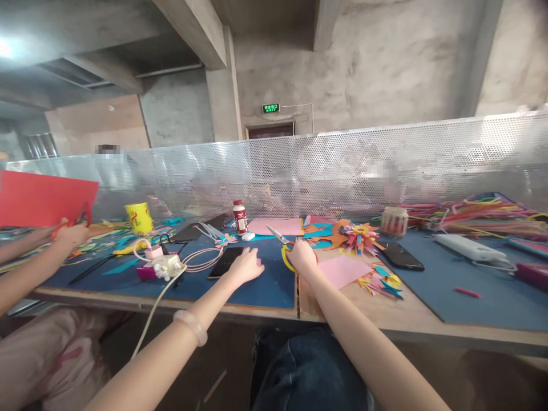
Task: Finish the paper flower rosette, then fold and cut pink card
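Note:
My right hand [303,260] is closed around the handles of a pair of scissors [278,234]. Their yellow and red handles show by my fingers, and the metal blades point away to the left. Over the blue mat, my left hand [247,266] holds nothing I can see; its fingers are loosely bent and a little apart. Beside it lies a black phone [223,264]. A pink paper sheet [342,270] lies right of my right hand, partly behind my wrist. Farther back are another pink sheet [276,226] and a multicoloured paper flower [361,237].
At the left, a co-worker's hand [71,235] holds scissors against red paper [45,200]. A dark red bottle [240,218], yellow cup [139,218], plugs with cables [169,266], glass jar [394,221] and second phone [402,256] stand about. A perforated metal screen [342,165] runs behind.

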Demonstrator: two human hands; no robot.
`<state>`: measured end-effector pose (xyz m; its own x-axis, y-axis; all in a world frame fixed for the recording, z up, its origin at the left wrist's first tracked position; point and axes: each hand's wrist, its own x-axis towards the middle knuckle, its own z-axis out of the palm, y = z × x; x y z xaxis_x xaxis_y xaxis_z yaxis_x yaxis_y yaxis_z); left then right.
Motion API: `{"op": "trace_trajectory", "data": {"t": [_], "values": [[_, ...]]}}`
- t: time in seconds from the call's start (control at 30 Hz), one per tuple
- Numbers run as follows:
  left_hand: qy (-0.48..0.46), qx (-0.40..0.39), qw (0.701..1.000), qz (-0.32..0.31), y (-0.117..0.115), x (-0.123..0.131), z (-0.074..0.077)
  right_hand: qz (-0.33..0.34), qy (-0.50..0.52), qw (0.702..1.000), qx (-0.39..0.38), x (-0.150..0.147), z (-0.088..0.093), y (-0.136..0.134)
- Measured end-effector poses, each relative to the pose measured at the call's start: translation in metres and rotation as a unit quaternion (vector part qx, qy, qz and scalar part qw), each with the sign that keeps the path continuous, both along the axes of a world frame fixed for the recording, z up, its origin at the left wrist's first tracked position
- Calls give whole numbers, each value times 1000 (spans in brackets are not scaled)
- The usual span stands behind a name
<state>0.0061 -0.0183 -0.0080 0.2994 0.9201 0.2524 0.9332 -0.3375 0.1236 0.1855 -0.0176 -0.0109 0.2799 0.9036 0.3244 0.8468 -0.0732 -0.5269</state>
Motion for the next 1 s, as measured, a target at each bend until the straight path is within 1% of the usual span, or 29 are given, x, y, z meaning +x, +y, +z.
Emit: {"op": "trace_trajectory", "data": {"t": [0.2, 0.33, 0.5, 0.6, 0.7, 0.8, 0.87, 0.93, 1.0], "values": [[-28, -6, 1000, -12, 10, -14, -1, 8, -82, 995, -58, 1, -7, 5], [-48, -4, 999, -22, 13, -19, -5, 9, -124, 990, -60, 1, -10, 5], [-64, 6, 997, -32, 12, -21, -9, 10, -142, 988, -66, 0, -12, 5], [-68, 11, 997, -38, 11, -18, -6, 14, -149, 986, -66, 0, -12, 5], [-68, 18, 997, -39, 9, -14, 0, 22, -154, 985, -68, 1, -13, 5], [-53, 28, 998, -36, 6, -12, 6, 23, -156, 985, -69, 1, -14, 5], [-30, 33, 999, -23, 2, -12, 8, 24, -156, 985, -71, 1, -14, 4], [-3, 43, 999, 1, -5, -12, 9, 24, -155, 985, -73, 1, -13, 3], [48, 60, 996, 34, -12, -10, 10, 23, -153, 985, -75, 0, -12, 2]]}}
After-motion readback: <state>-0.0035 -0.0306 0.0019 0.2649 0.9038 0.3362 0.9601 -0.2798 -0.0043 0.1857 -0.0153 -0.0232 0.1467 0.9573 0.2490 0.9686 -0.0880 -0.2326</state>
